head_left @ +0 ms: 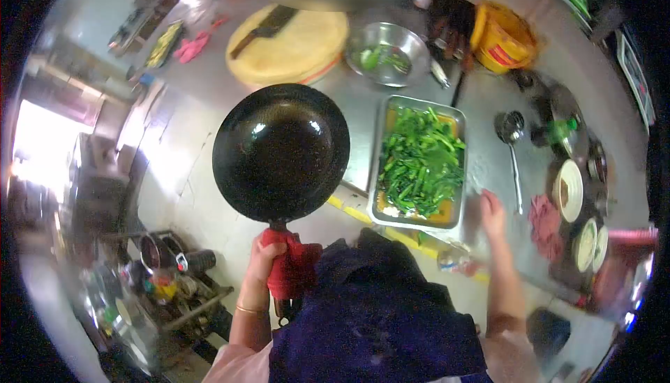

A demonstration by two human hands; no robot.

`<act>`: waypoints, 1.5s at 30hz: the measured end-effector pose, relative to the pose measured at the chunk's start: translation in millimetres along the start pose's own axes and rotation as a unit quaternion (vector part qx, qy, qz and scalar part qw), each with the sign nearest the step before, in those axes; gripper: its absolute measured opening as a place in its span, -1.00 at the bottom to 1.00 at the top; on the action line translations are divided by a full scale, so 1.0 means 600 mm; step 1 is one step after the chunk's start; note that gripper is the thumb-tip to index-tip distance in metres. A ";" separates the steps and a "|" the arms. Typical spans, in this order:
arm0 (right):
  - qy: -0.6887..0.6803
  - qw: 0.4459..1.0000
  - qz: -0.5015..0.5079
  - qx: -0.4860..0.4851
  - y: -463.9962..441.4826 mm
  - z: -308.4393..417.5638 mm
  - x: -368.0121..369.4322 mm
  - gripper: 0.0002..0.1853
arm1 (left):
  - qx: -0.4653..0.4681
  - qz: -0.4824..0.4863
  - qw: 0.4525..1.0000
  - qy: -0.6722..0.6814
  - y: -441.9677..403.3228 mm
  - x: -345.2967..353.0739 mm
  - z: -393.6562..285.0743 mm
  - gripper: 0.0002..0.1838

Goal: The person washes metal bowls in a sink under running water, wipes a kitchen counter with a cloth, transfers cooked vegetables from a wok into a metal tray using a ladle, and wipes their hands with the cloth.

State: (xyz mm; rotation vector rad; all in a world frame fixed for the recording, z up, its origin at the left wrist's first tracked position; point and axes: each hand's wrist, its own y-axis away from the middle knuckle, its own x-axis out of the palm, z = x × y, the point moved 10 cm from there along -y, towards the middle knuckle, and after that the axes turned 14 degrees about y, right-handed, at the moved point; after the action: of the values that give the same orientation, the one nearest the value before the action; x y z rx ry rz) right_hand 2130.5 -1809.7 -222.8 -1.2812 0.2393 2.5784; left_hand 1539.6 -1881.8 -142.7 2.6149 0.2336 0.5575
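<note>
My left hand (264,256) grips the handle of a dark wok (281,153) through a folded red cloth (293,264). The wok is held out in front of me, left of the counter edge, and its inside looks bare and shiny. My right hand (493,213) hovers by the lower right side of a metal tray (377,201), its fingers loosely apart with nothing seen in them. Cooked leafy greens (422,160) in brownish liquid fill that tray. To the right of the hand lies a perforated ladle (515,167).
Behind the wok, a cleaver (269,31) rests on a round cutting board (314,44). Beside it stands a steel bowl (356,58) with some greens. A yellow bucket (499,41), a pink cloth (544,229) and several bowls (570,191) are farther right. A rack (199,306) stands lower left.
</note>
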 end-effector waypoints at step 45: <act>-0.300 0.934 -0.049 0.185 0.079 -0.152 -0.025 -0.83 | 0.303 0.225 0.800 -0.466 -0.229 0.602 0.145 -0.72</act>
State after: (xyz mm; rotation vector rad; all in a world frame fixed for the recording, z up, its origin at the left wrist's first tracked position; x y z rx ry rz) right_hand 2194.4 -1880.8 -263.7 -0.3398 0.4893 2.5309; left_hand 1893.5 -1703.5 -152.5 3.1889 -0.6450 -0.8625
